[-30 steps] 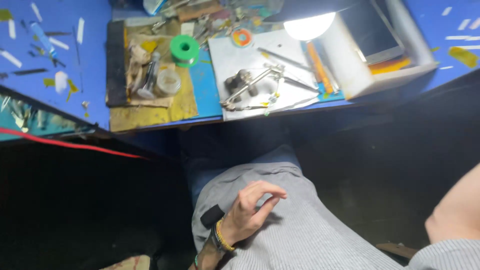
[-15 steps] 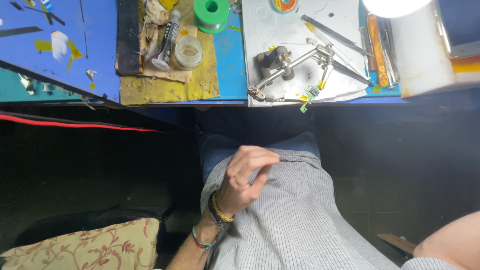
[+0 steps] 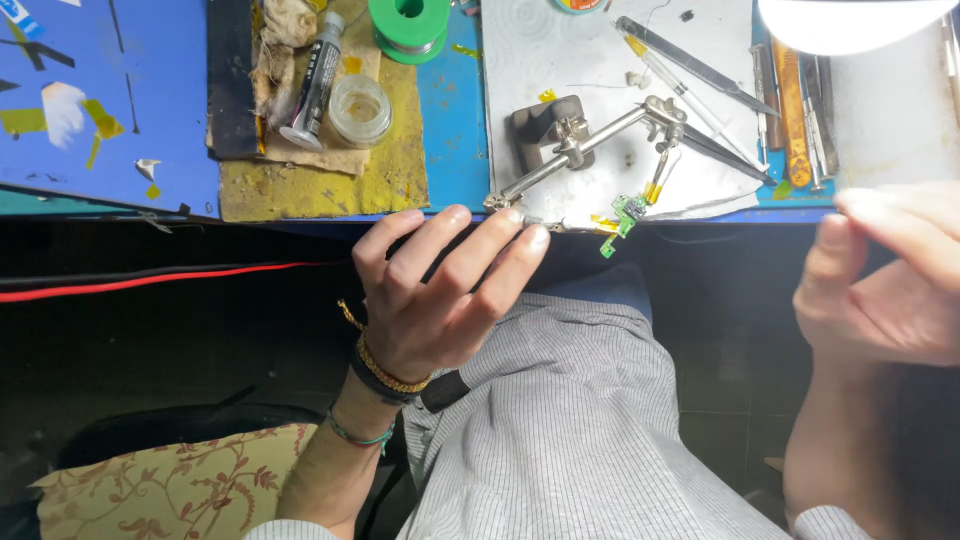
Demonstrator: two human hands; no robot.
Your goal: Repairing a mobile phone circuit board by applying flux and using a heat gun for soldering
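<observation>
Circuit board (image 3: 629, 208) in clamp stand (image 3: 570, 150) lies between both hands, untouched

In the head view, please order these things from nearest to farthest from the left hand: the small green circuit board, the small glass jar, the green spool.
From the left hand:
1. Small green circuit board, right of the fingers, at the table edge.
2. Small glass jar, up and left, on the yellow mat.
3. Green spool, at the top edge.
</observation>
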